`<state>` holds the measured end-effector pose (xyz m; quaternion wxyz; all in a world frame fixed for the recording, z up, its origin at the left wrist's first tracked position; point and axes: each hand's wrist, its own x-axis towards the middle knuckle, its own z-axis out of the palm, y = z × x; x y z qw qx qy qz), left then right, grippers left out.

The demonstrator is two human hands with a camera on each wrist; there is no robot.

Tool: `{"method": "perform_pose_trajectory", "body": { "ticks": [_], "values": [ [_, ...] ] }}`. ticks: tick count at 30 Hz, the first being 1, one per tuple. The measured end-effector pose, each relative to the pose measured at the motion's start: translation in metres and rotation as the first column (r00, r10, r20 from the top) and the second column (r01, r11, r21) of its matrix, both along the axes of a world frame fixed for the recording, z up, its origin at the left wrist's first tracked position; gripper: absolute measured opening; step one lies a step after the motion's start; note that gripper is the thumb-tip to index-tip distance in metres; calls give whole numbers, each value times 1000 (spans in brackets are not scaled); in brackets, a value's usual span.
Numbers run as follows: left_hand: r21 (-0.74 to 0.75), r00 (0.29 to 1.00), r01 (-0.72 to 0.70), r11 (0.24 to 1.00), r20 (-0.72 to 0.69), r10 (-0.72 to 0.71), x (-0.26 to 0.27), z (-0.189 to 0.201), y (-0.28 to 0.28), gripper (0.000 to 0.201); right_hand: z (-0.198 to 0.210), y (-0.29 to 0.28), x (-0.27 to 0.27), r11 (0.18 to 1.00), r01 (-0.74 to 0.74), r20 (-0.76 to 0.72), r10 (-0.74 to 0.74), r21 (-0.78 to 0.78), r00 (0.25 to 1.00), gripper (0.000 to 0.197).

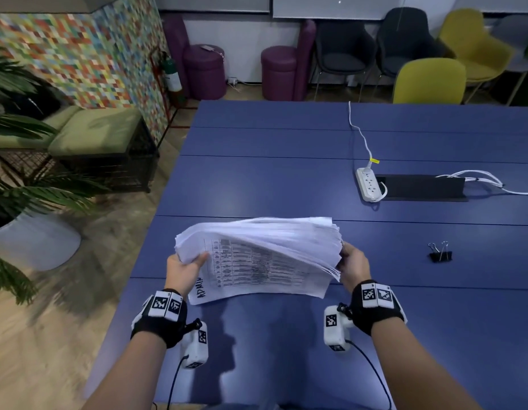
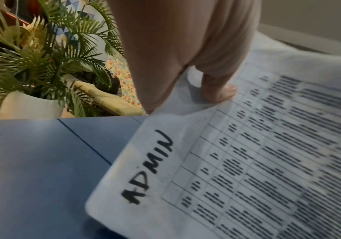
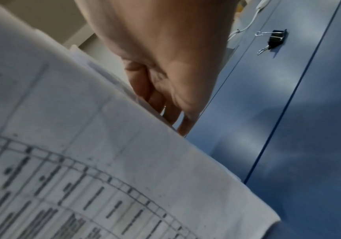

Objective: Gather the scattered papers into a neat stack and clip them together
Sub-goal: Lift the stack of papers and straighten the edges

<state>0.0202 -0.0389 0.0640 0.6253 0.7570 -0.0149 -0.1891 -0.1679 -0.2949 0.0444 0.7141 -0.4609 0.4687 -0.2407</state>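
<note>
A thick stack of white papers is held up off the blue table, tilted, with a printed table and handwritten "ADMIN" on the near sheet. My left hand grips the stack's left edge, thumb pressed on the printed face. At the opposite edge my right hand grips the sheets, fingers curled behind them. The sheet edges are fanned and uneven on the right. A black binder clip lies on the table to the right of my right hand, also in the right wrist view as the binder clip.
A white power strip with cables and a black cable slot sit farther back on the table. Chairs line the far edge. A potted palm and green bench stand left of the table.
</note>
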Motion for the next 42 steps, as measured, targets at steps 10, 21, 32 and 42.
{"method": "perform_pose_trajectory", "body": {
  "ticks": [10,21,32,42],
  "values": [
    [39,997,12,999,76,-15,12,26,-11,7,-33,11,-21,968,-244,-7,244,-62,970,56],
    [-88,984,174,981,66,-168,12,18,1,24,16,14,-15,966,-107,135,141,-237,981,20],
    [-151,972,181,972,-122,-200,1,-14,-1,32,16,19,-23,955,-121,134,162,-272,978,62],
    [-160,984,139,977,-88,-155,-1,-16,0,76,43,23,-12,424,-221,-207,79,-878,975,19]
  ]
}}
